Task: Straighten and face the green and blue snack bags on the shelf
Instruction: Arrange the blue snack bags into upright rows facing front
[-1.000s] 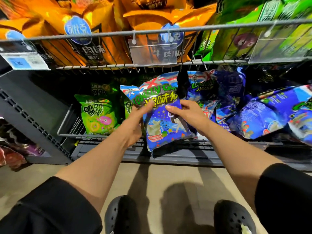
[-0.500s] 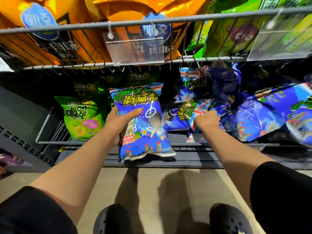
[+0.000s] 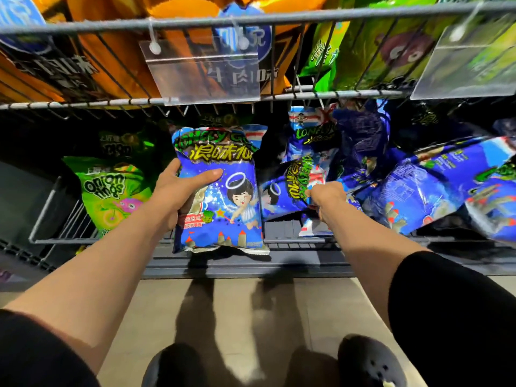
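My left hand [image 3: 178,191] grips a blue snack bag [image 3: 223,199] by its left edge, thumb across the front. That bag stands upright at the front of the lower shelf [image 3: 279,263], facing me. My right hand [image 3: 326,195] pinches a second blue bag [image 3: 290,188] that lies tilted on its side. Several more blue bags [image 3: 418,185] are heaped crookedly to the right. A green onion rings bag [image 3: 109,194] leans upright at the left in the wire basket [image 3: 50,219], with another green bag [image 3: 122,143] behind it in shadow.
A wire shelf [image 3: 251,20] overhangs just above, holding orange bags [image 3: 69,65] and green bags [image 3: 377,51], with clear price tag holders [image 3: 203,71] hanging from it. Below lie the tiled floor [image 3: 237,308] and my dark shoes [image 3: 368,361].
My left hand turned the blue bag upright and set it at the shelf front. My right hand let go of it and reached right to take a tilted blue bag.
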Motion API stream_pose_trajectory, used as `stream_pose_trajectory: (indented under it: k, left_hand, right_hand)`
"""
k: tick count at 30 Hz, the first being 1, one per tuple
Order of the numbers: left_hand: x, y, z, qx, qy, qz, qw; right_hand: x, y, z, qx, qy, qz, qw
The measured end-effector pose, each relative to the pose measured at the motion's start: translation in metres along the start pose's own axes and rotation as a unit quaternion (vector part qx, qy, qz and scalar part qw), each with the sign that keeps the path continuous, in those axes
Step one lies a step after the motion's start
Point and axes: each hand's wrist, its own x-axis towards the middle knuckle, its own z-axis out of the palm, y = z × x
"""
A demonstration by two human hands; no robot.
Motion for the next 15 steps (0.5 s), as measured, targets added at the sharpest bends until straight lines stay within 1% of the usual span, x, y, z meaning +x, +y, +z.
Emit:
stream_pose_trajectory:
  k: [4,7,9,12,15]
  left_hand:
    - [0.0,0.004,-0.008,0.019,-0.024,-0.008,0.999]
    - [-0.001,0.006,-0.015,0.024,-0.04,0.002,0.999]
    - [0.0,0.006,-0.019,0.016,-0.053,0.0,0.998]
    - [0.003,0.007,-0.021,0.005,-0.07,0.004,0.998]
    - [0.01,0.007,-0.01,-0.005,-0.062,0.026,0.998]
  right_hand:
    - [-0.004,-0.017,-0.005,-0.063,0.003,-0.101,0.993]
    - [-0.009,-0.036,-0.015,-0.087,0.011,-0.198,0.976]
    - [-0.007,-0.052,-0.024,-0.136,0.0,-0.255,0.957]
    - [-0.011,-0.072,-0.034,-0.29,-0.047,-0.31,0.904]
    - [-0.016,-0.075,-0.028,-0.291,-0.094,-0.334,0.892]
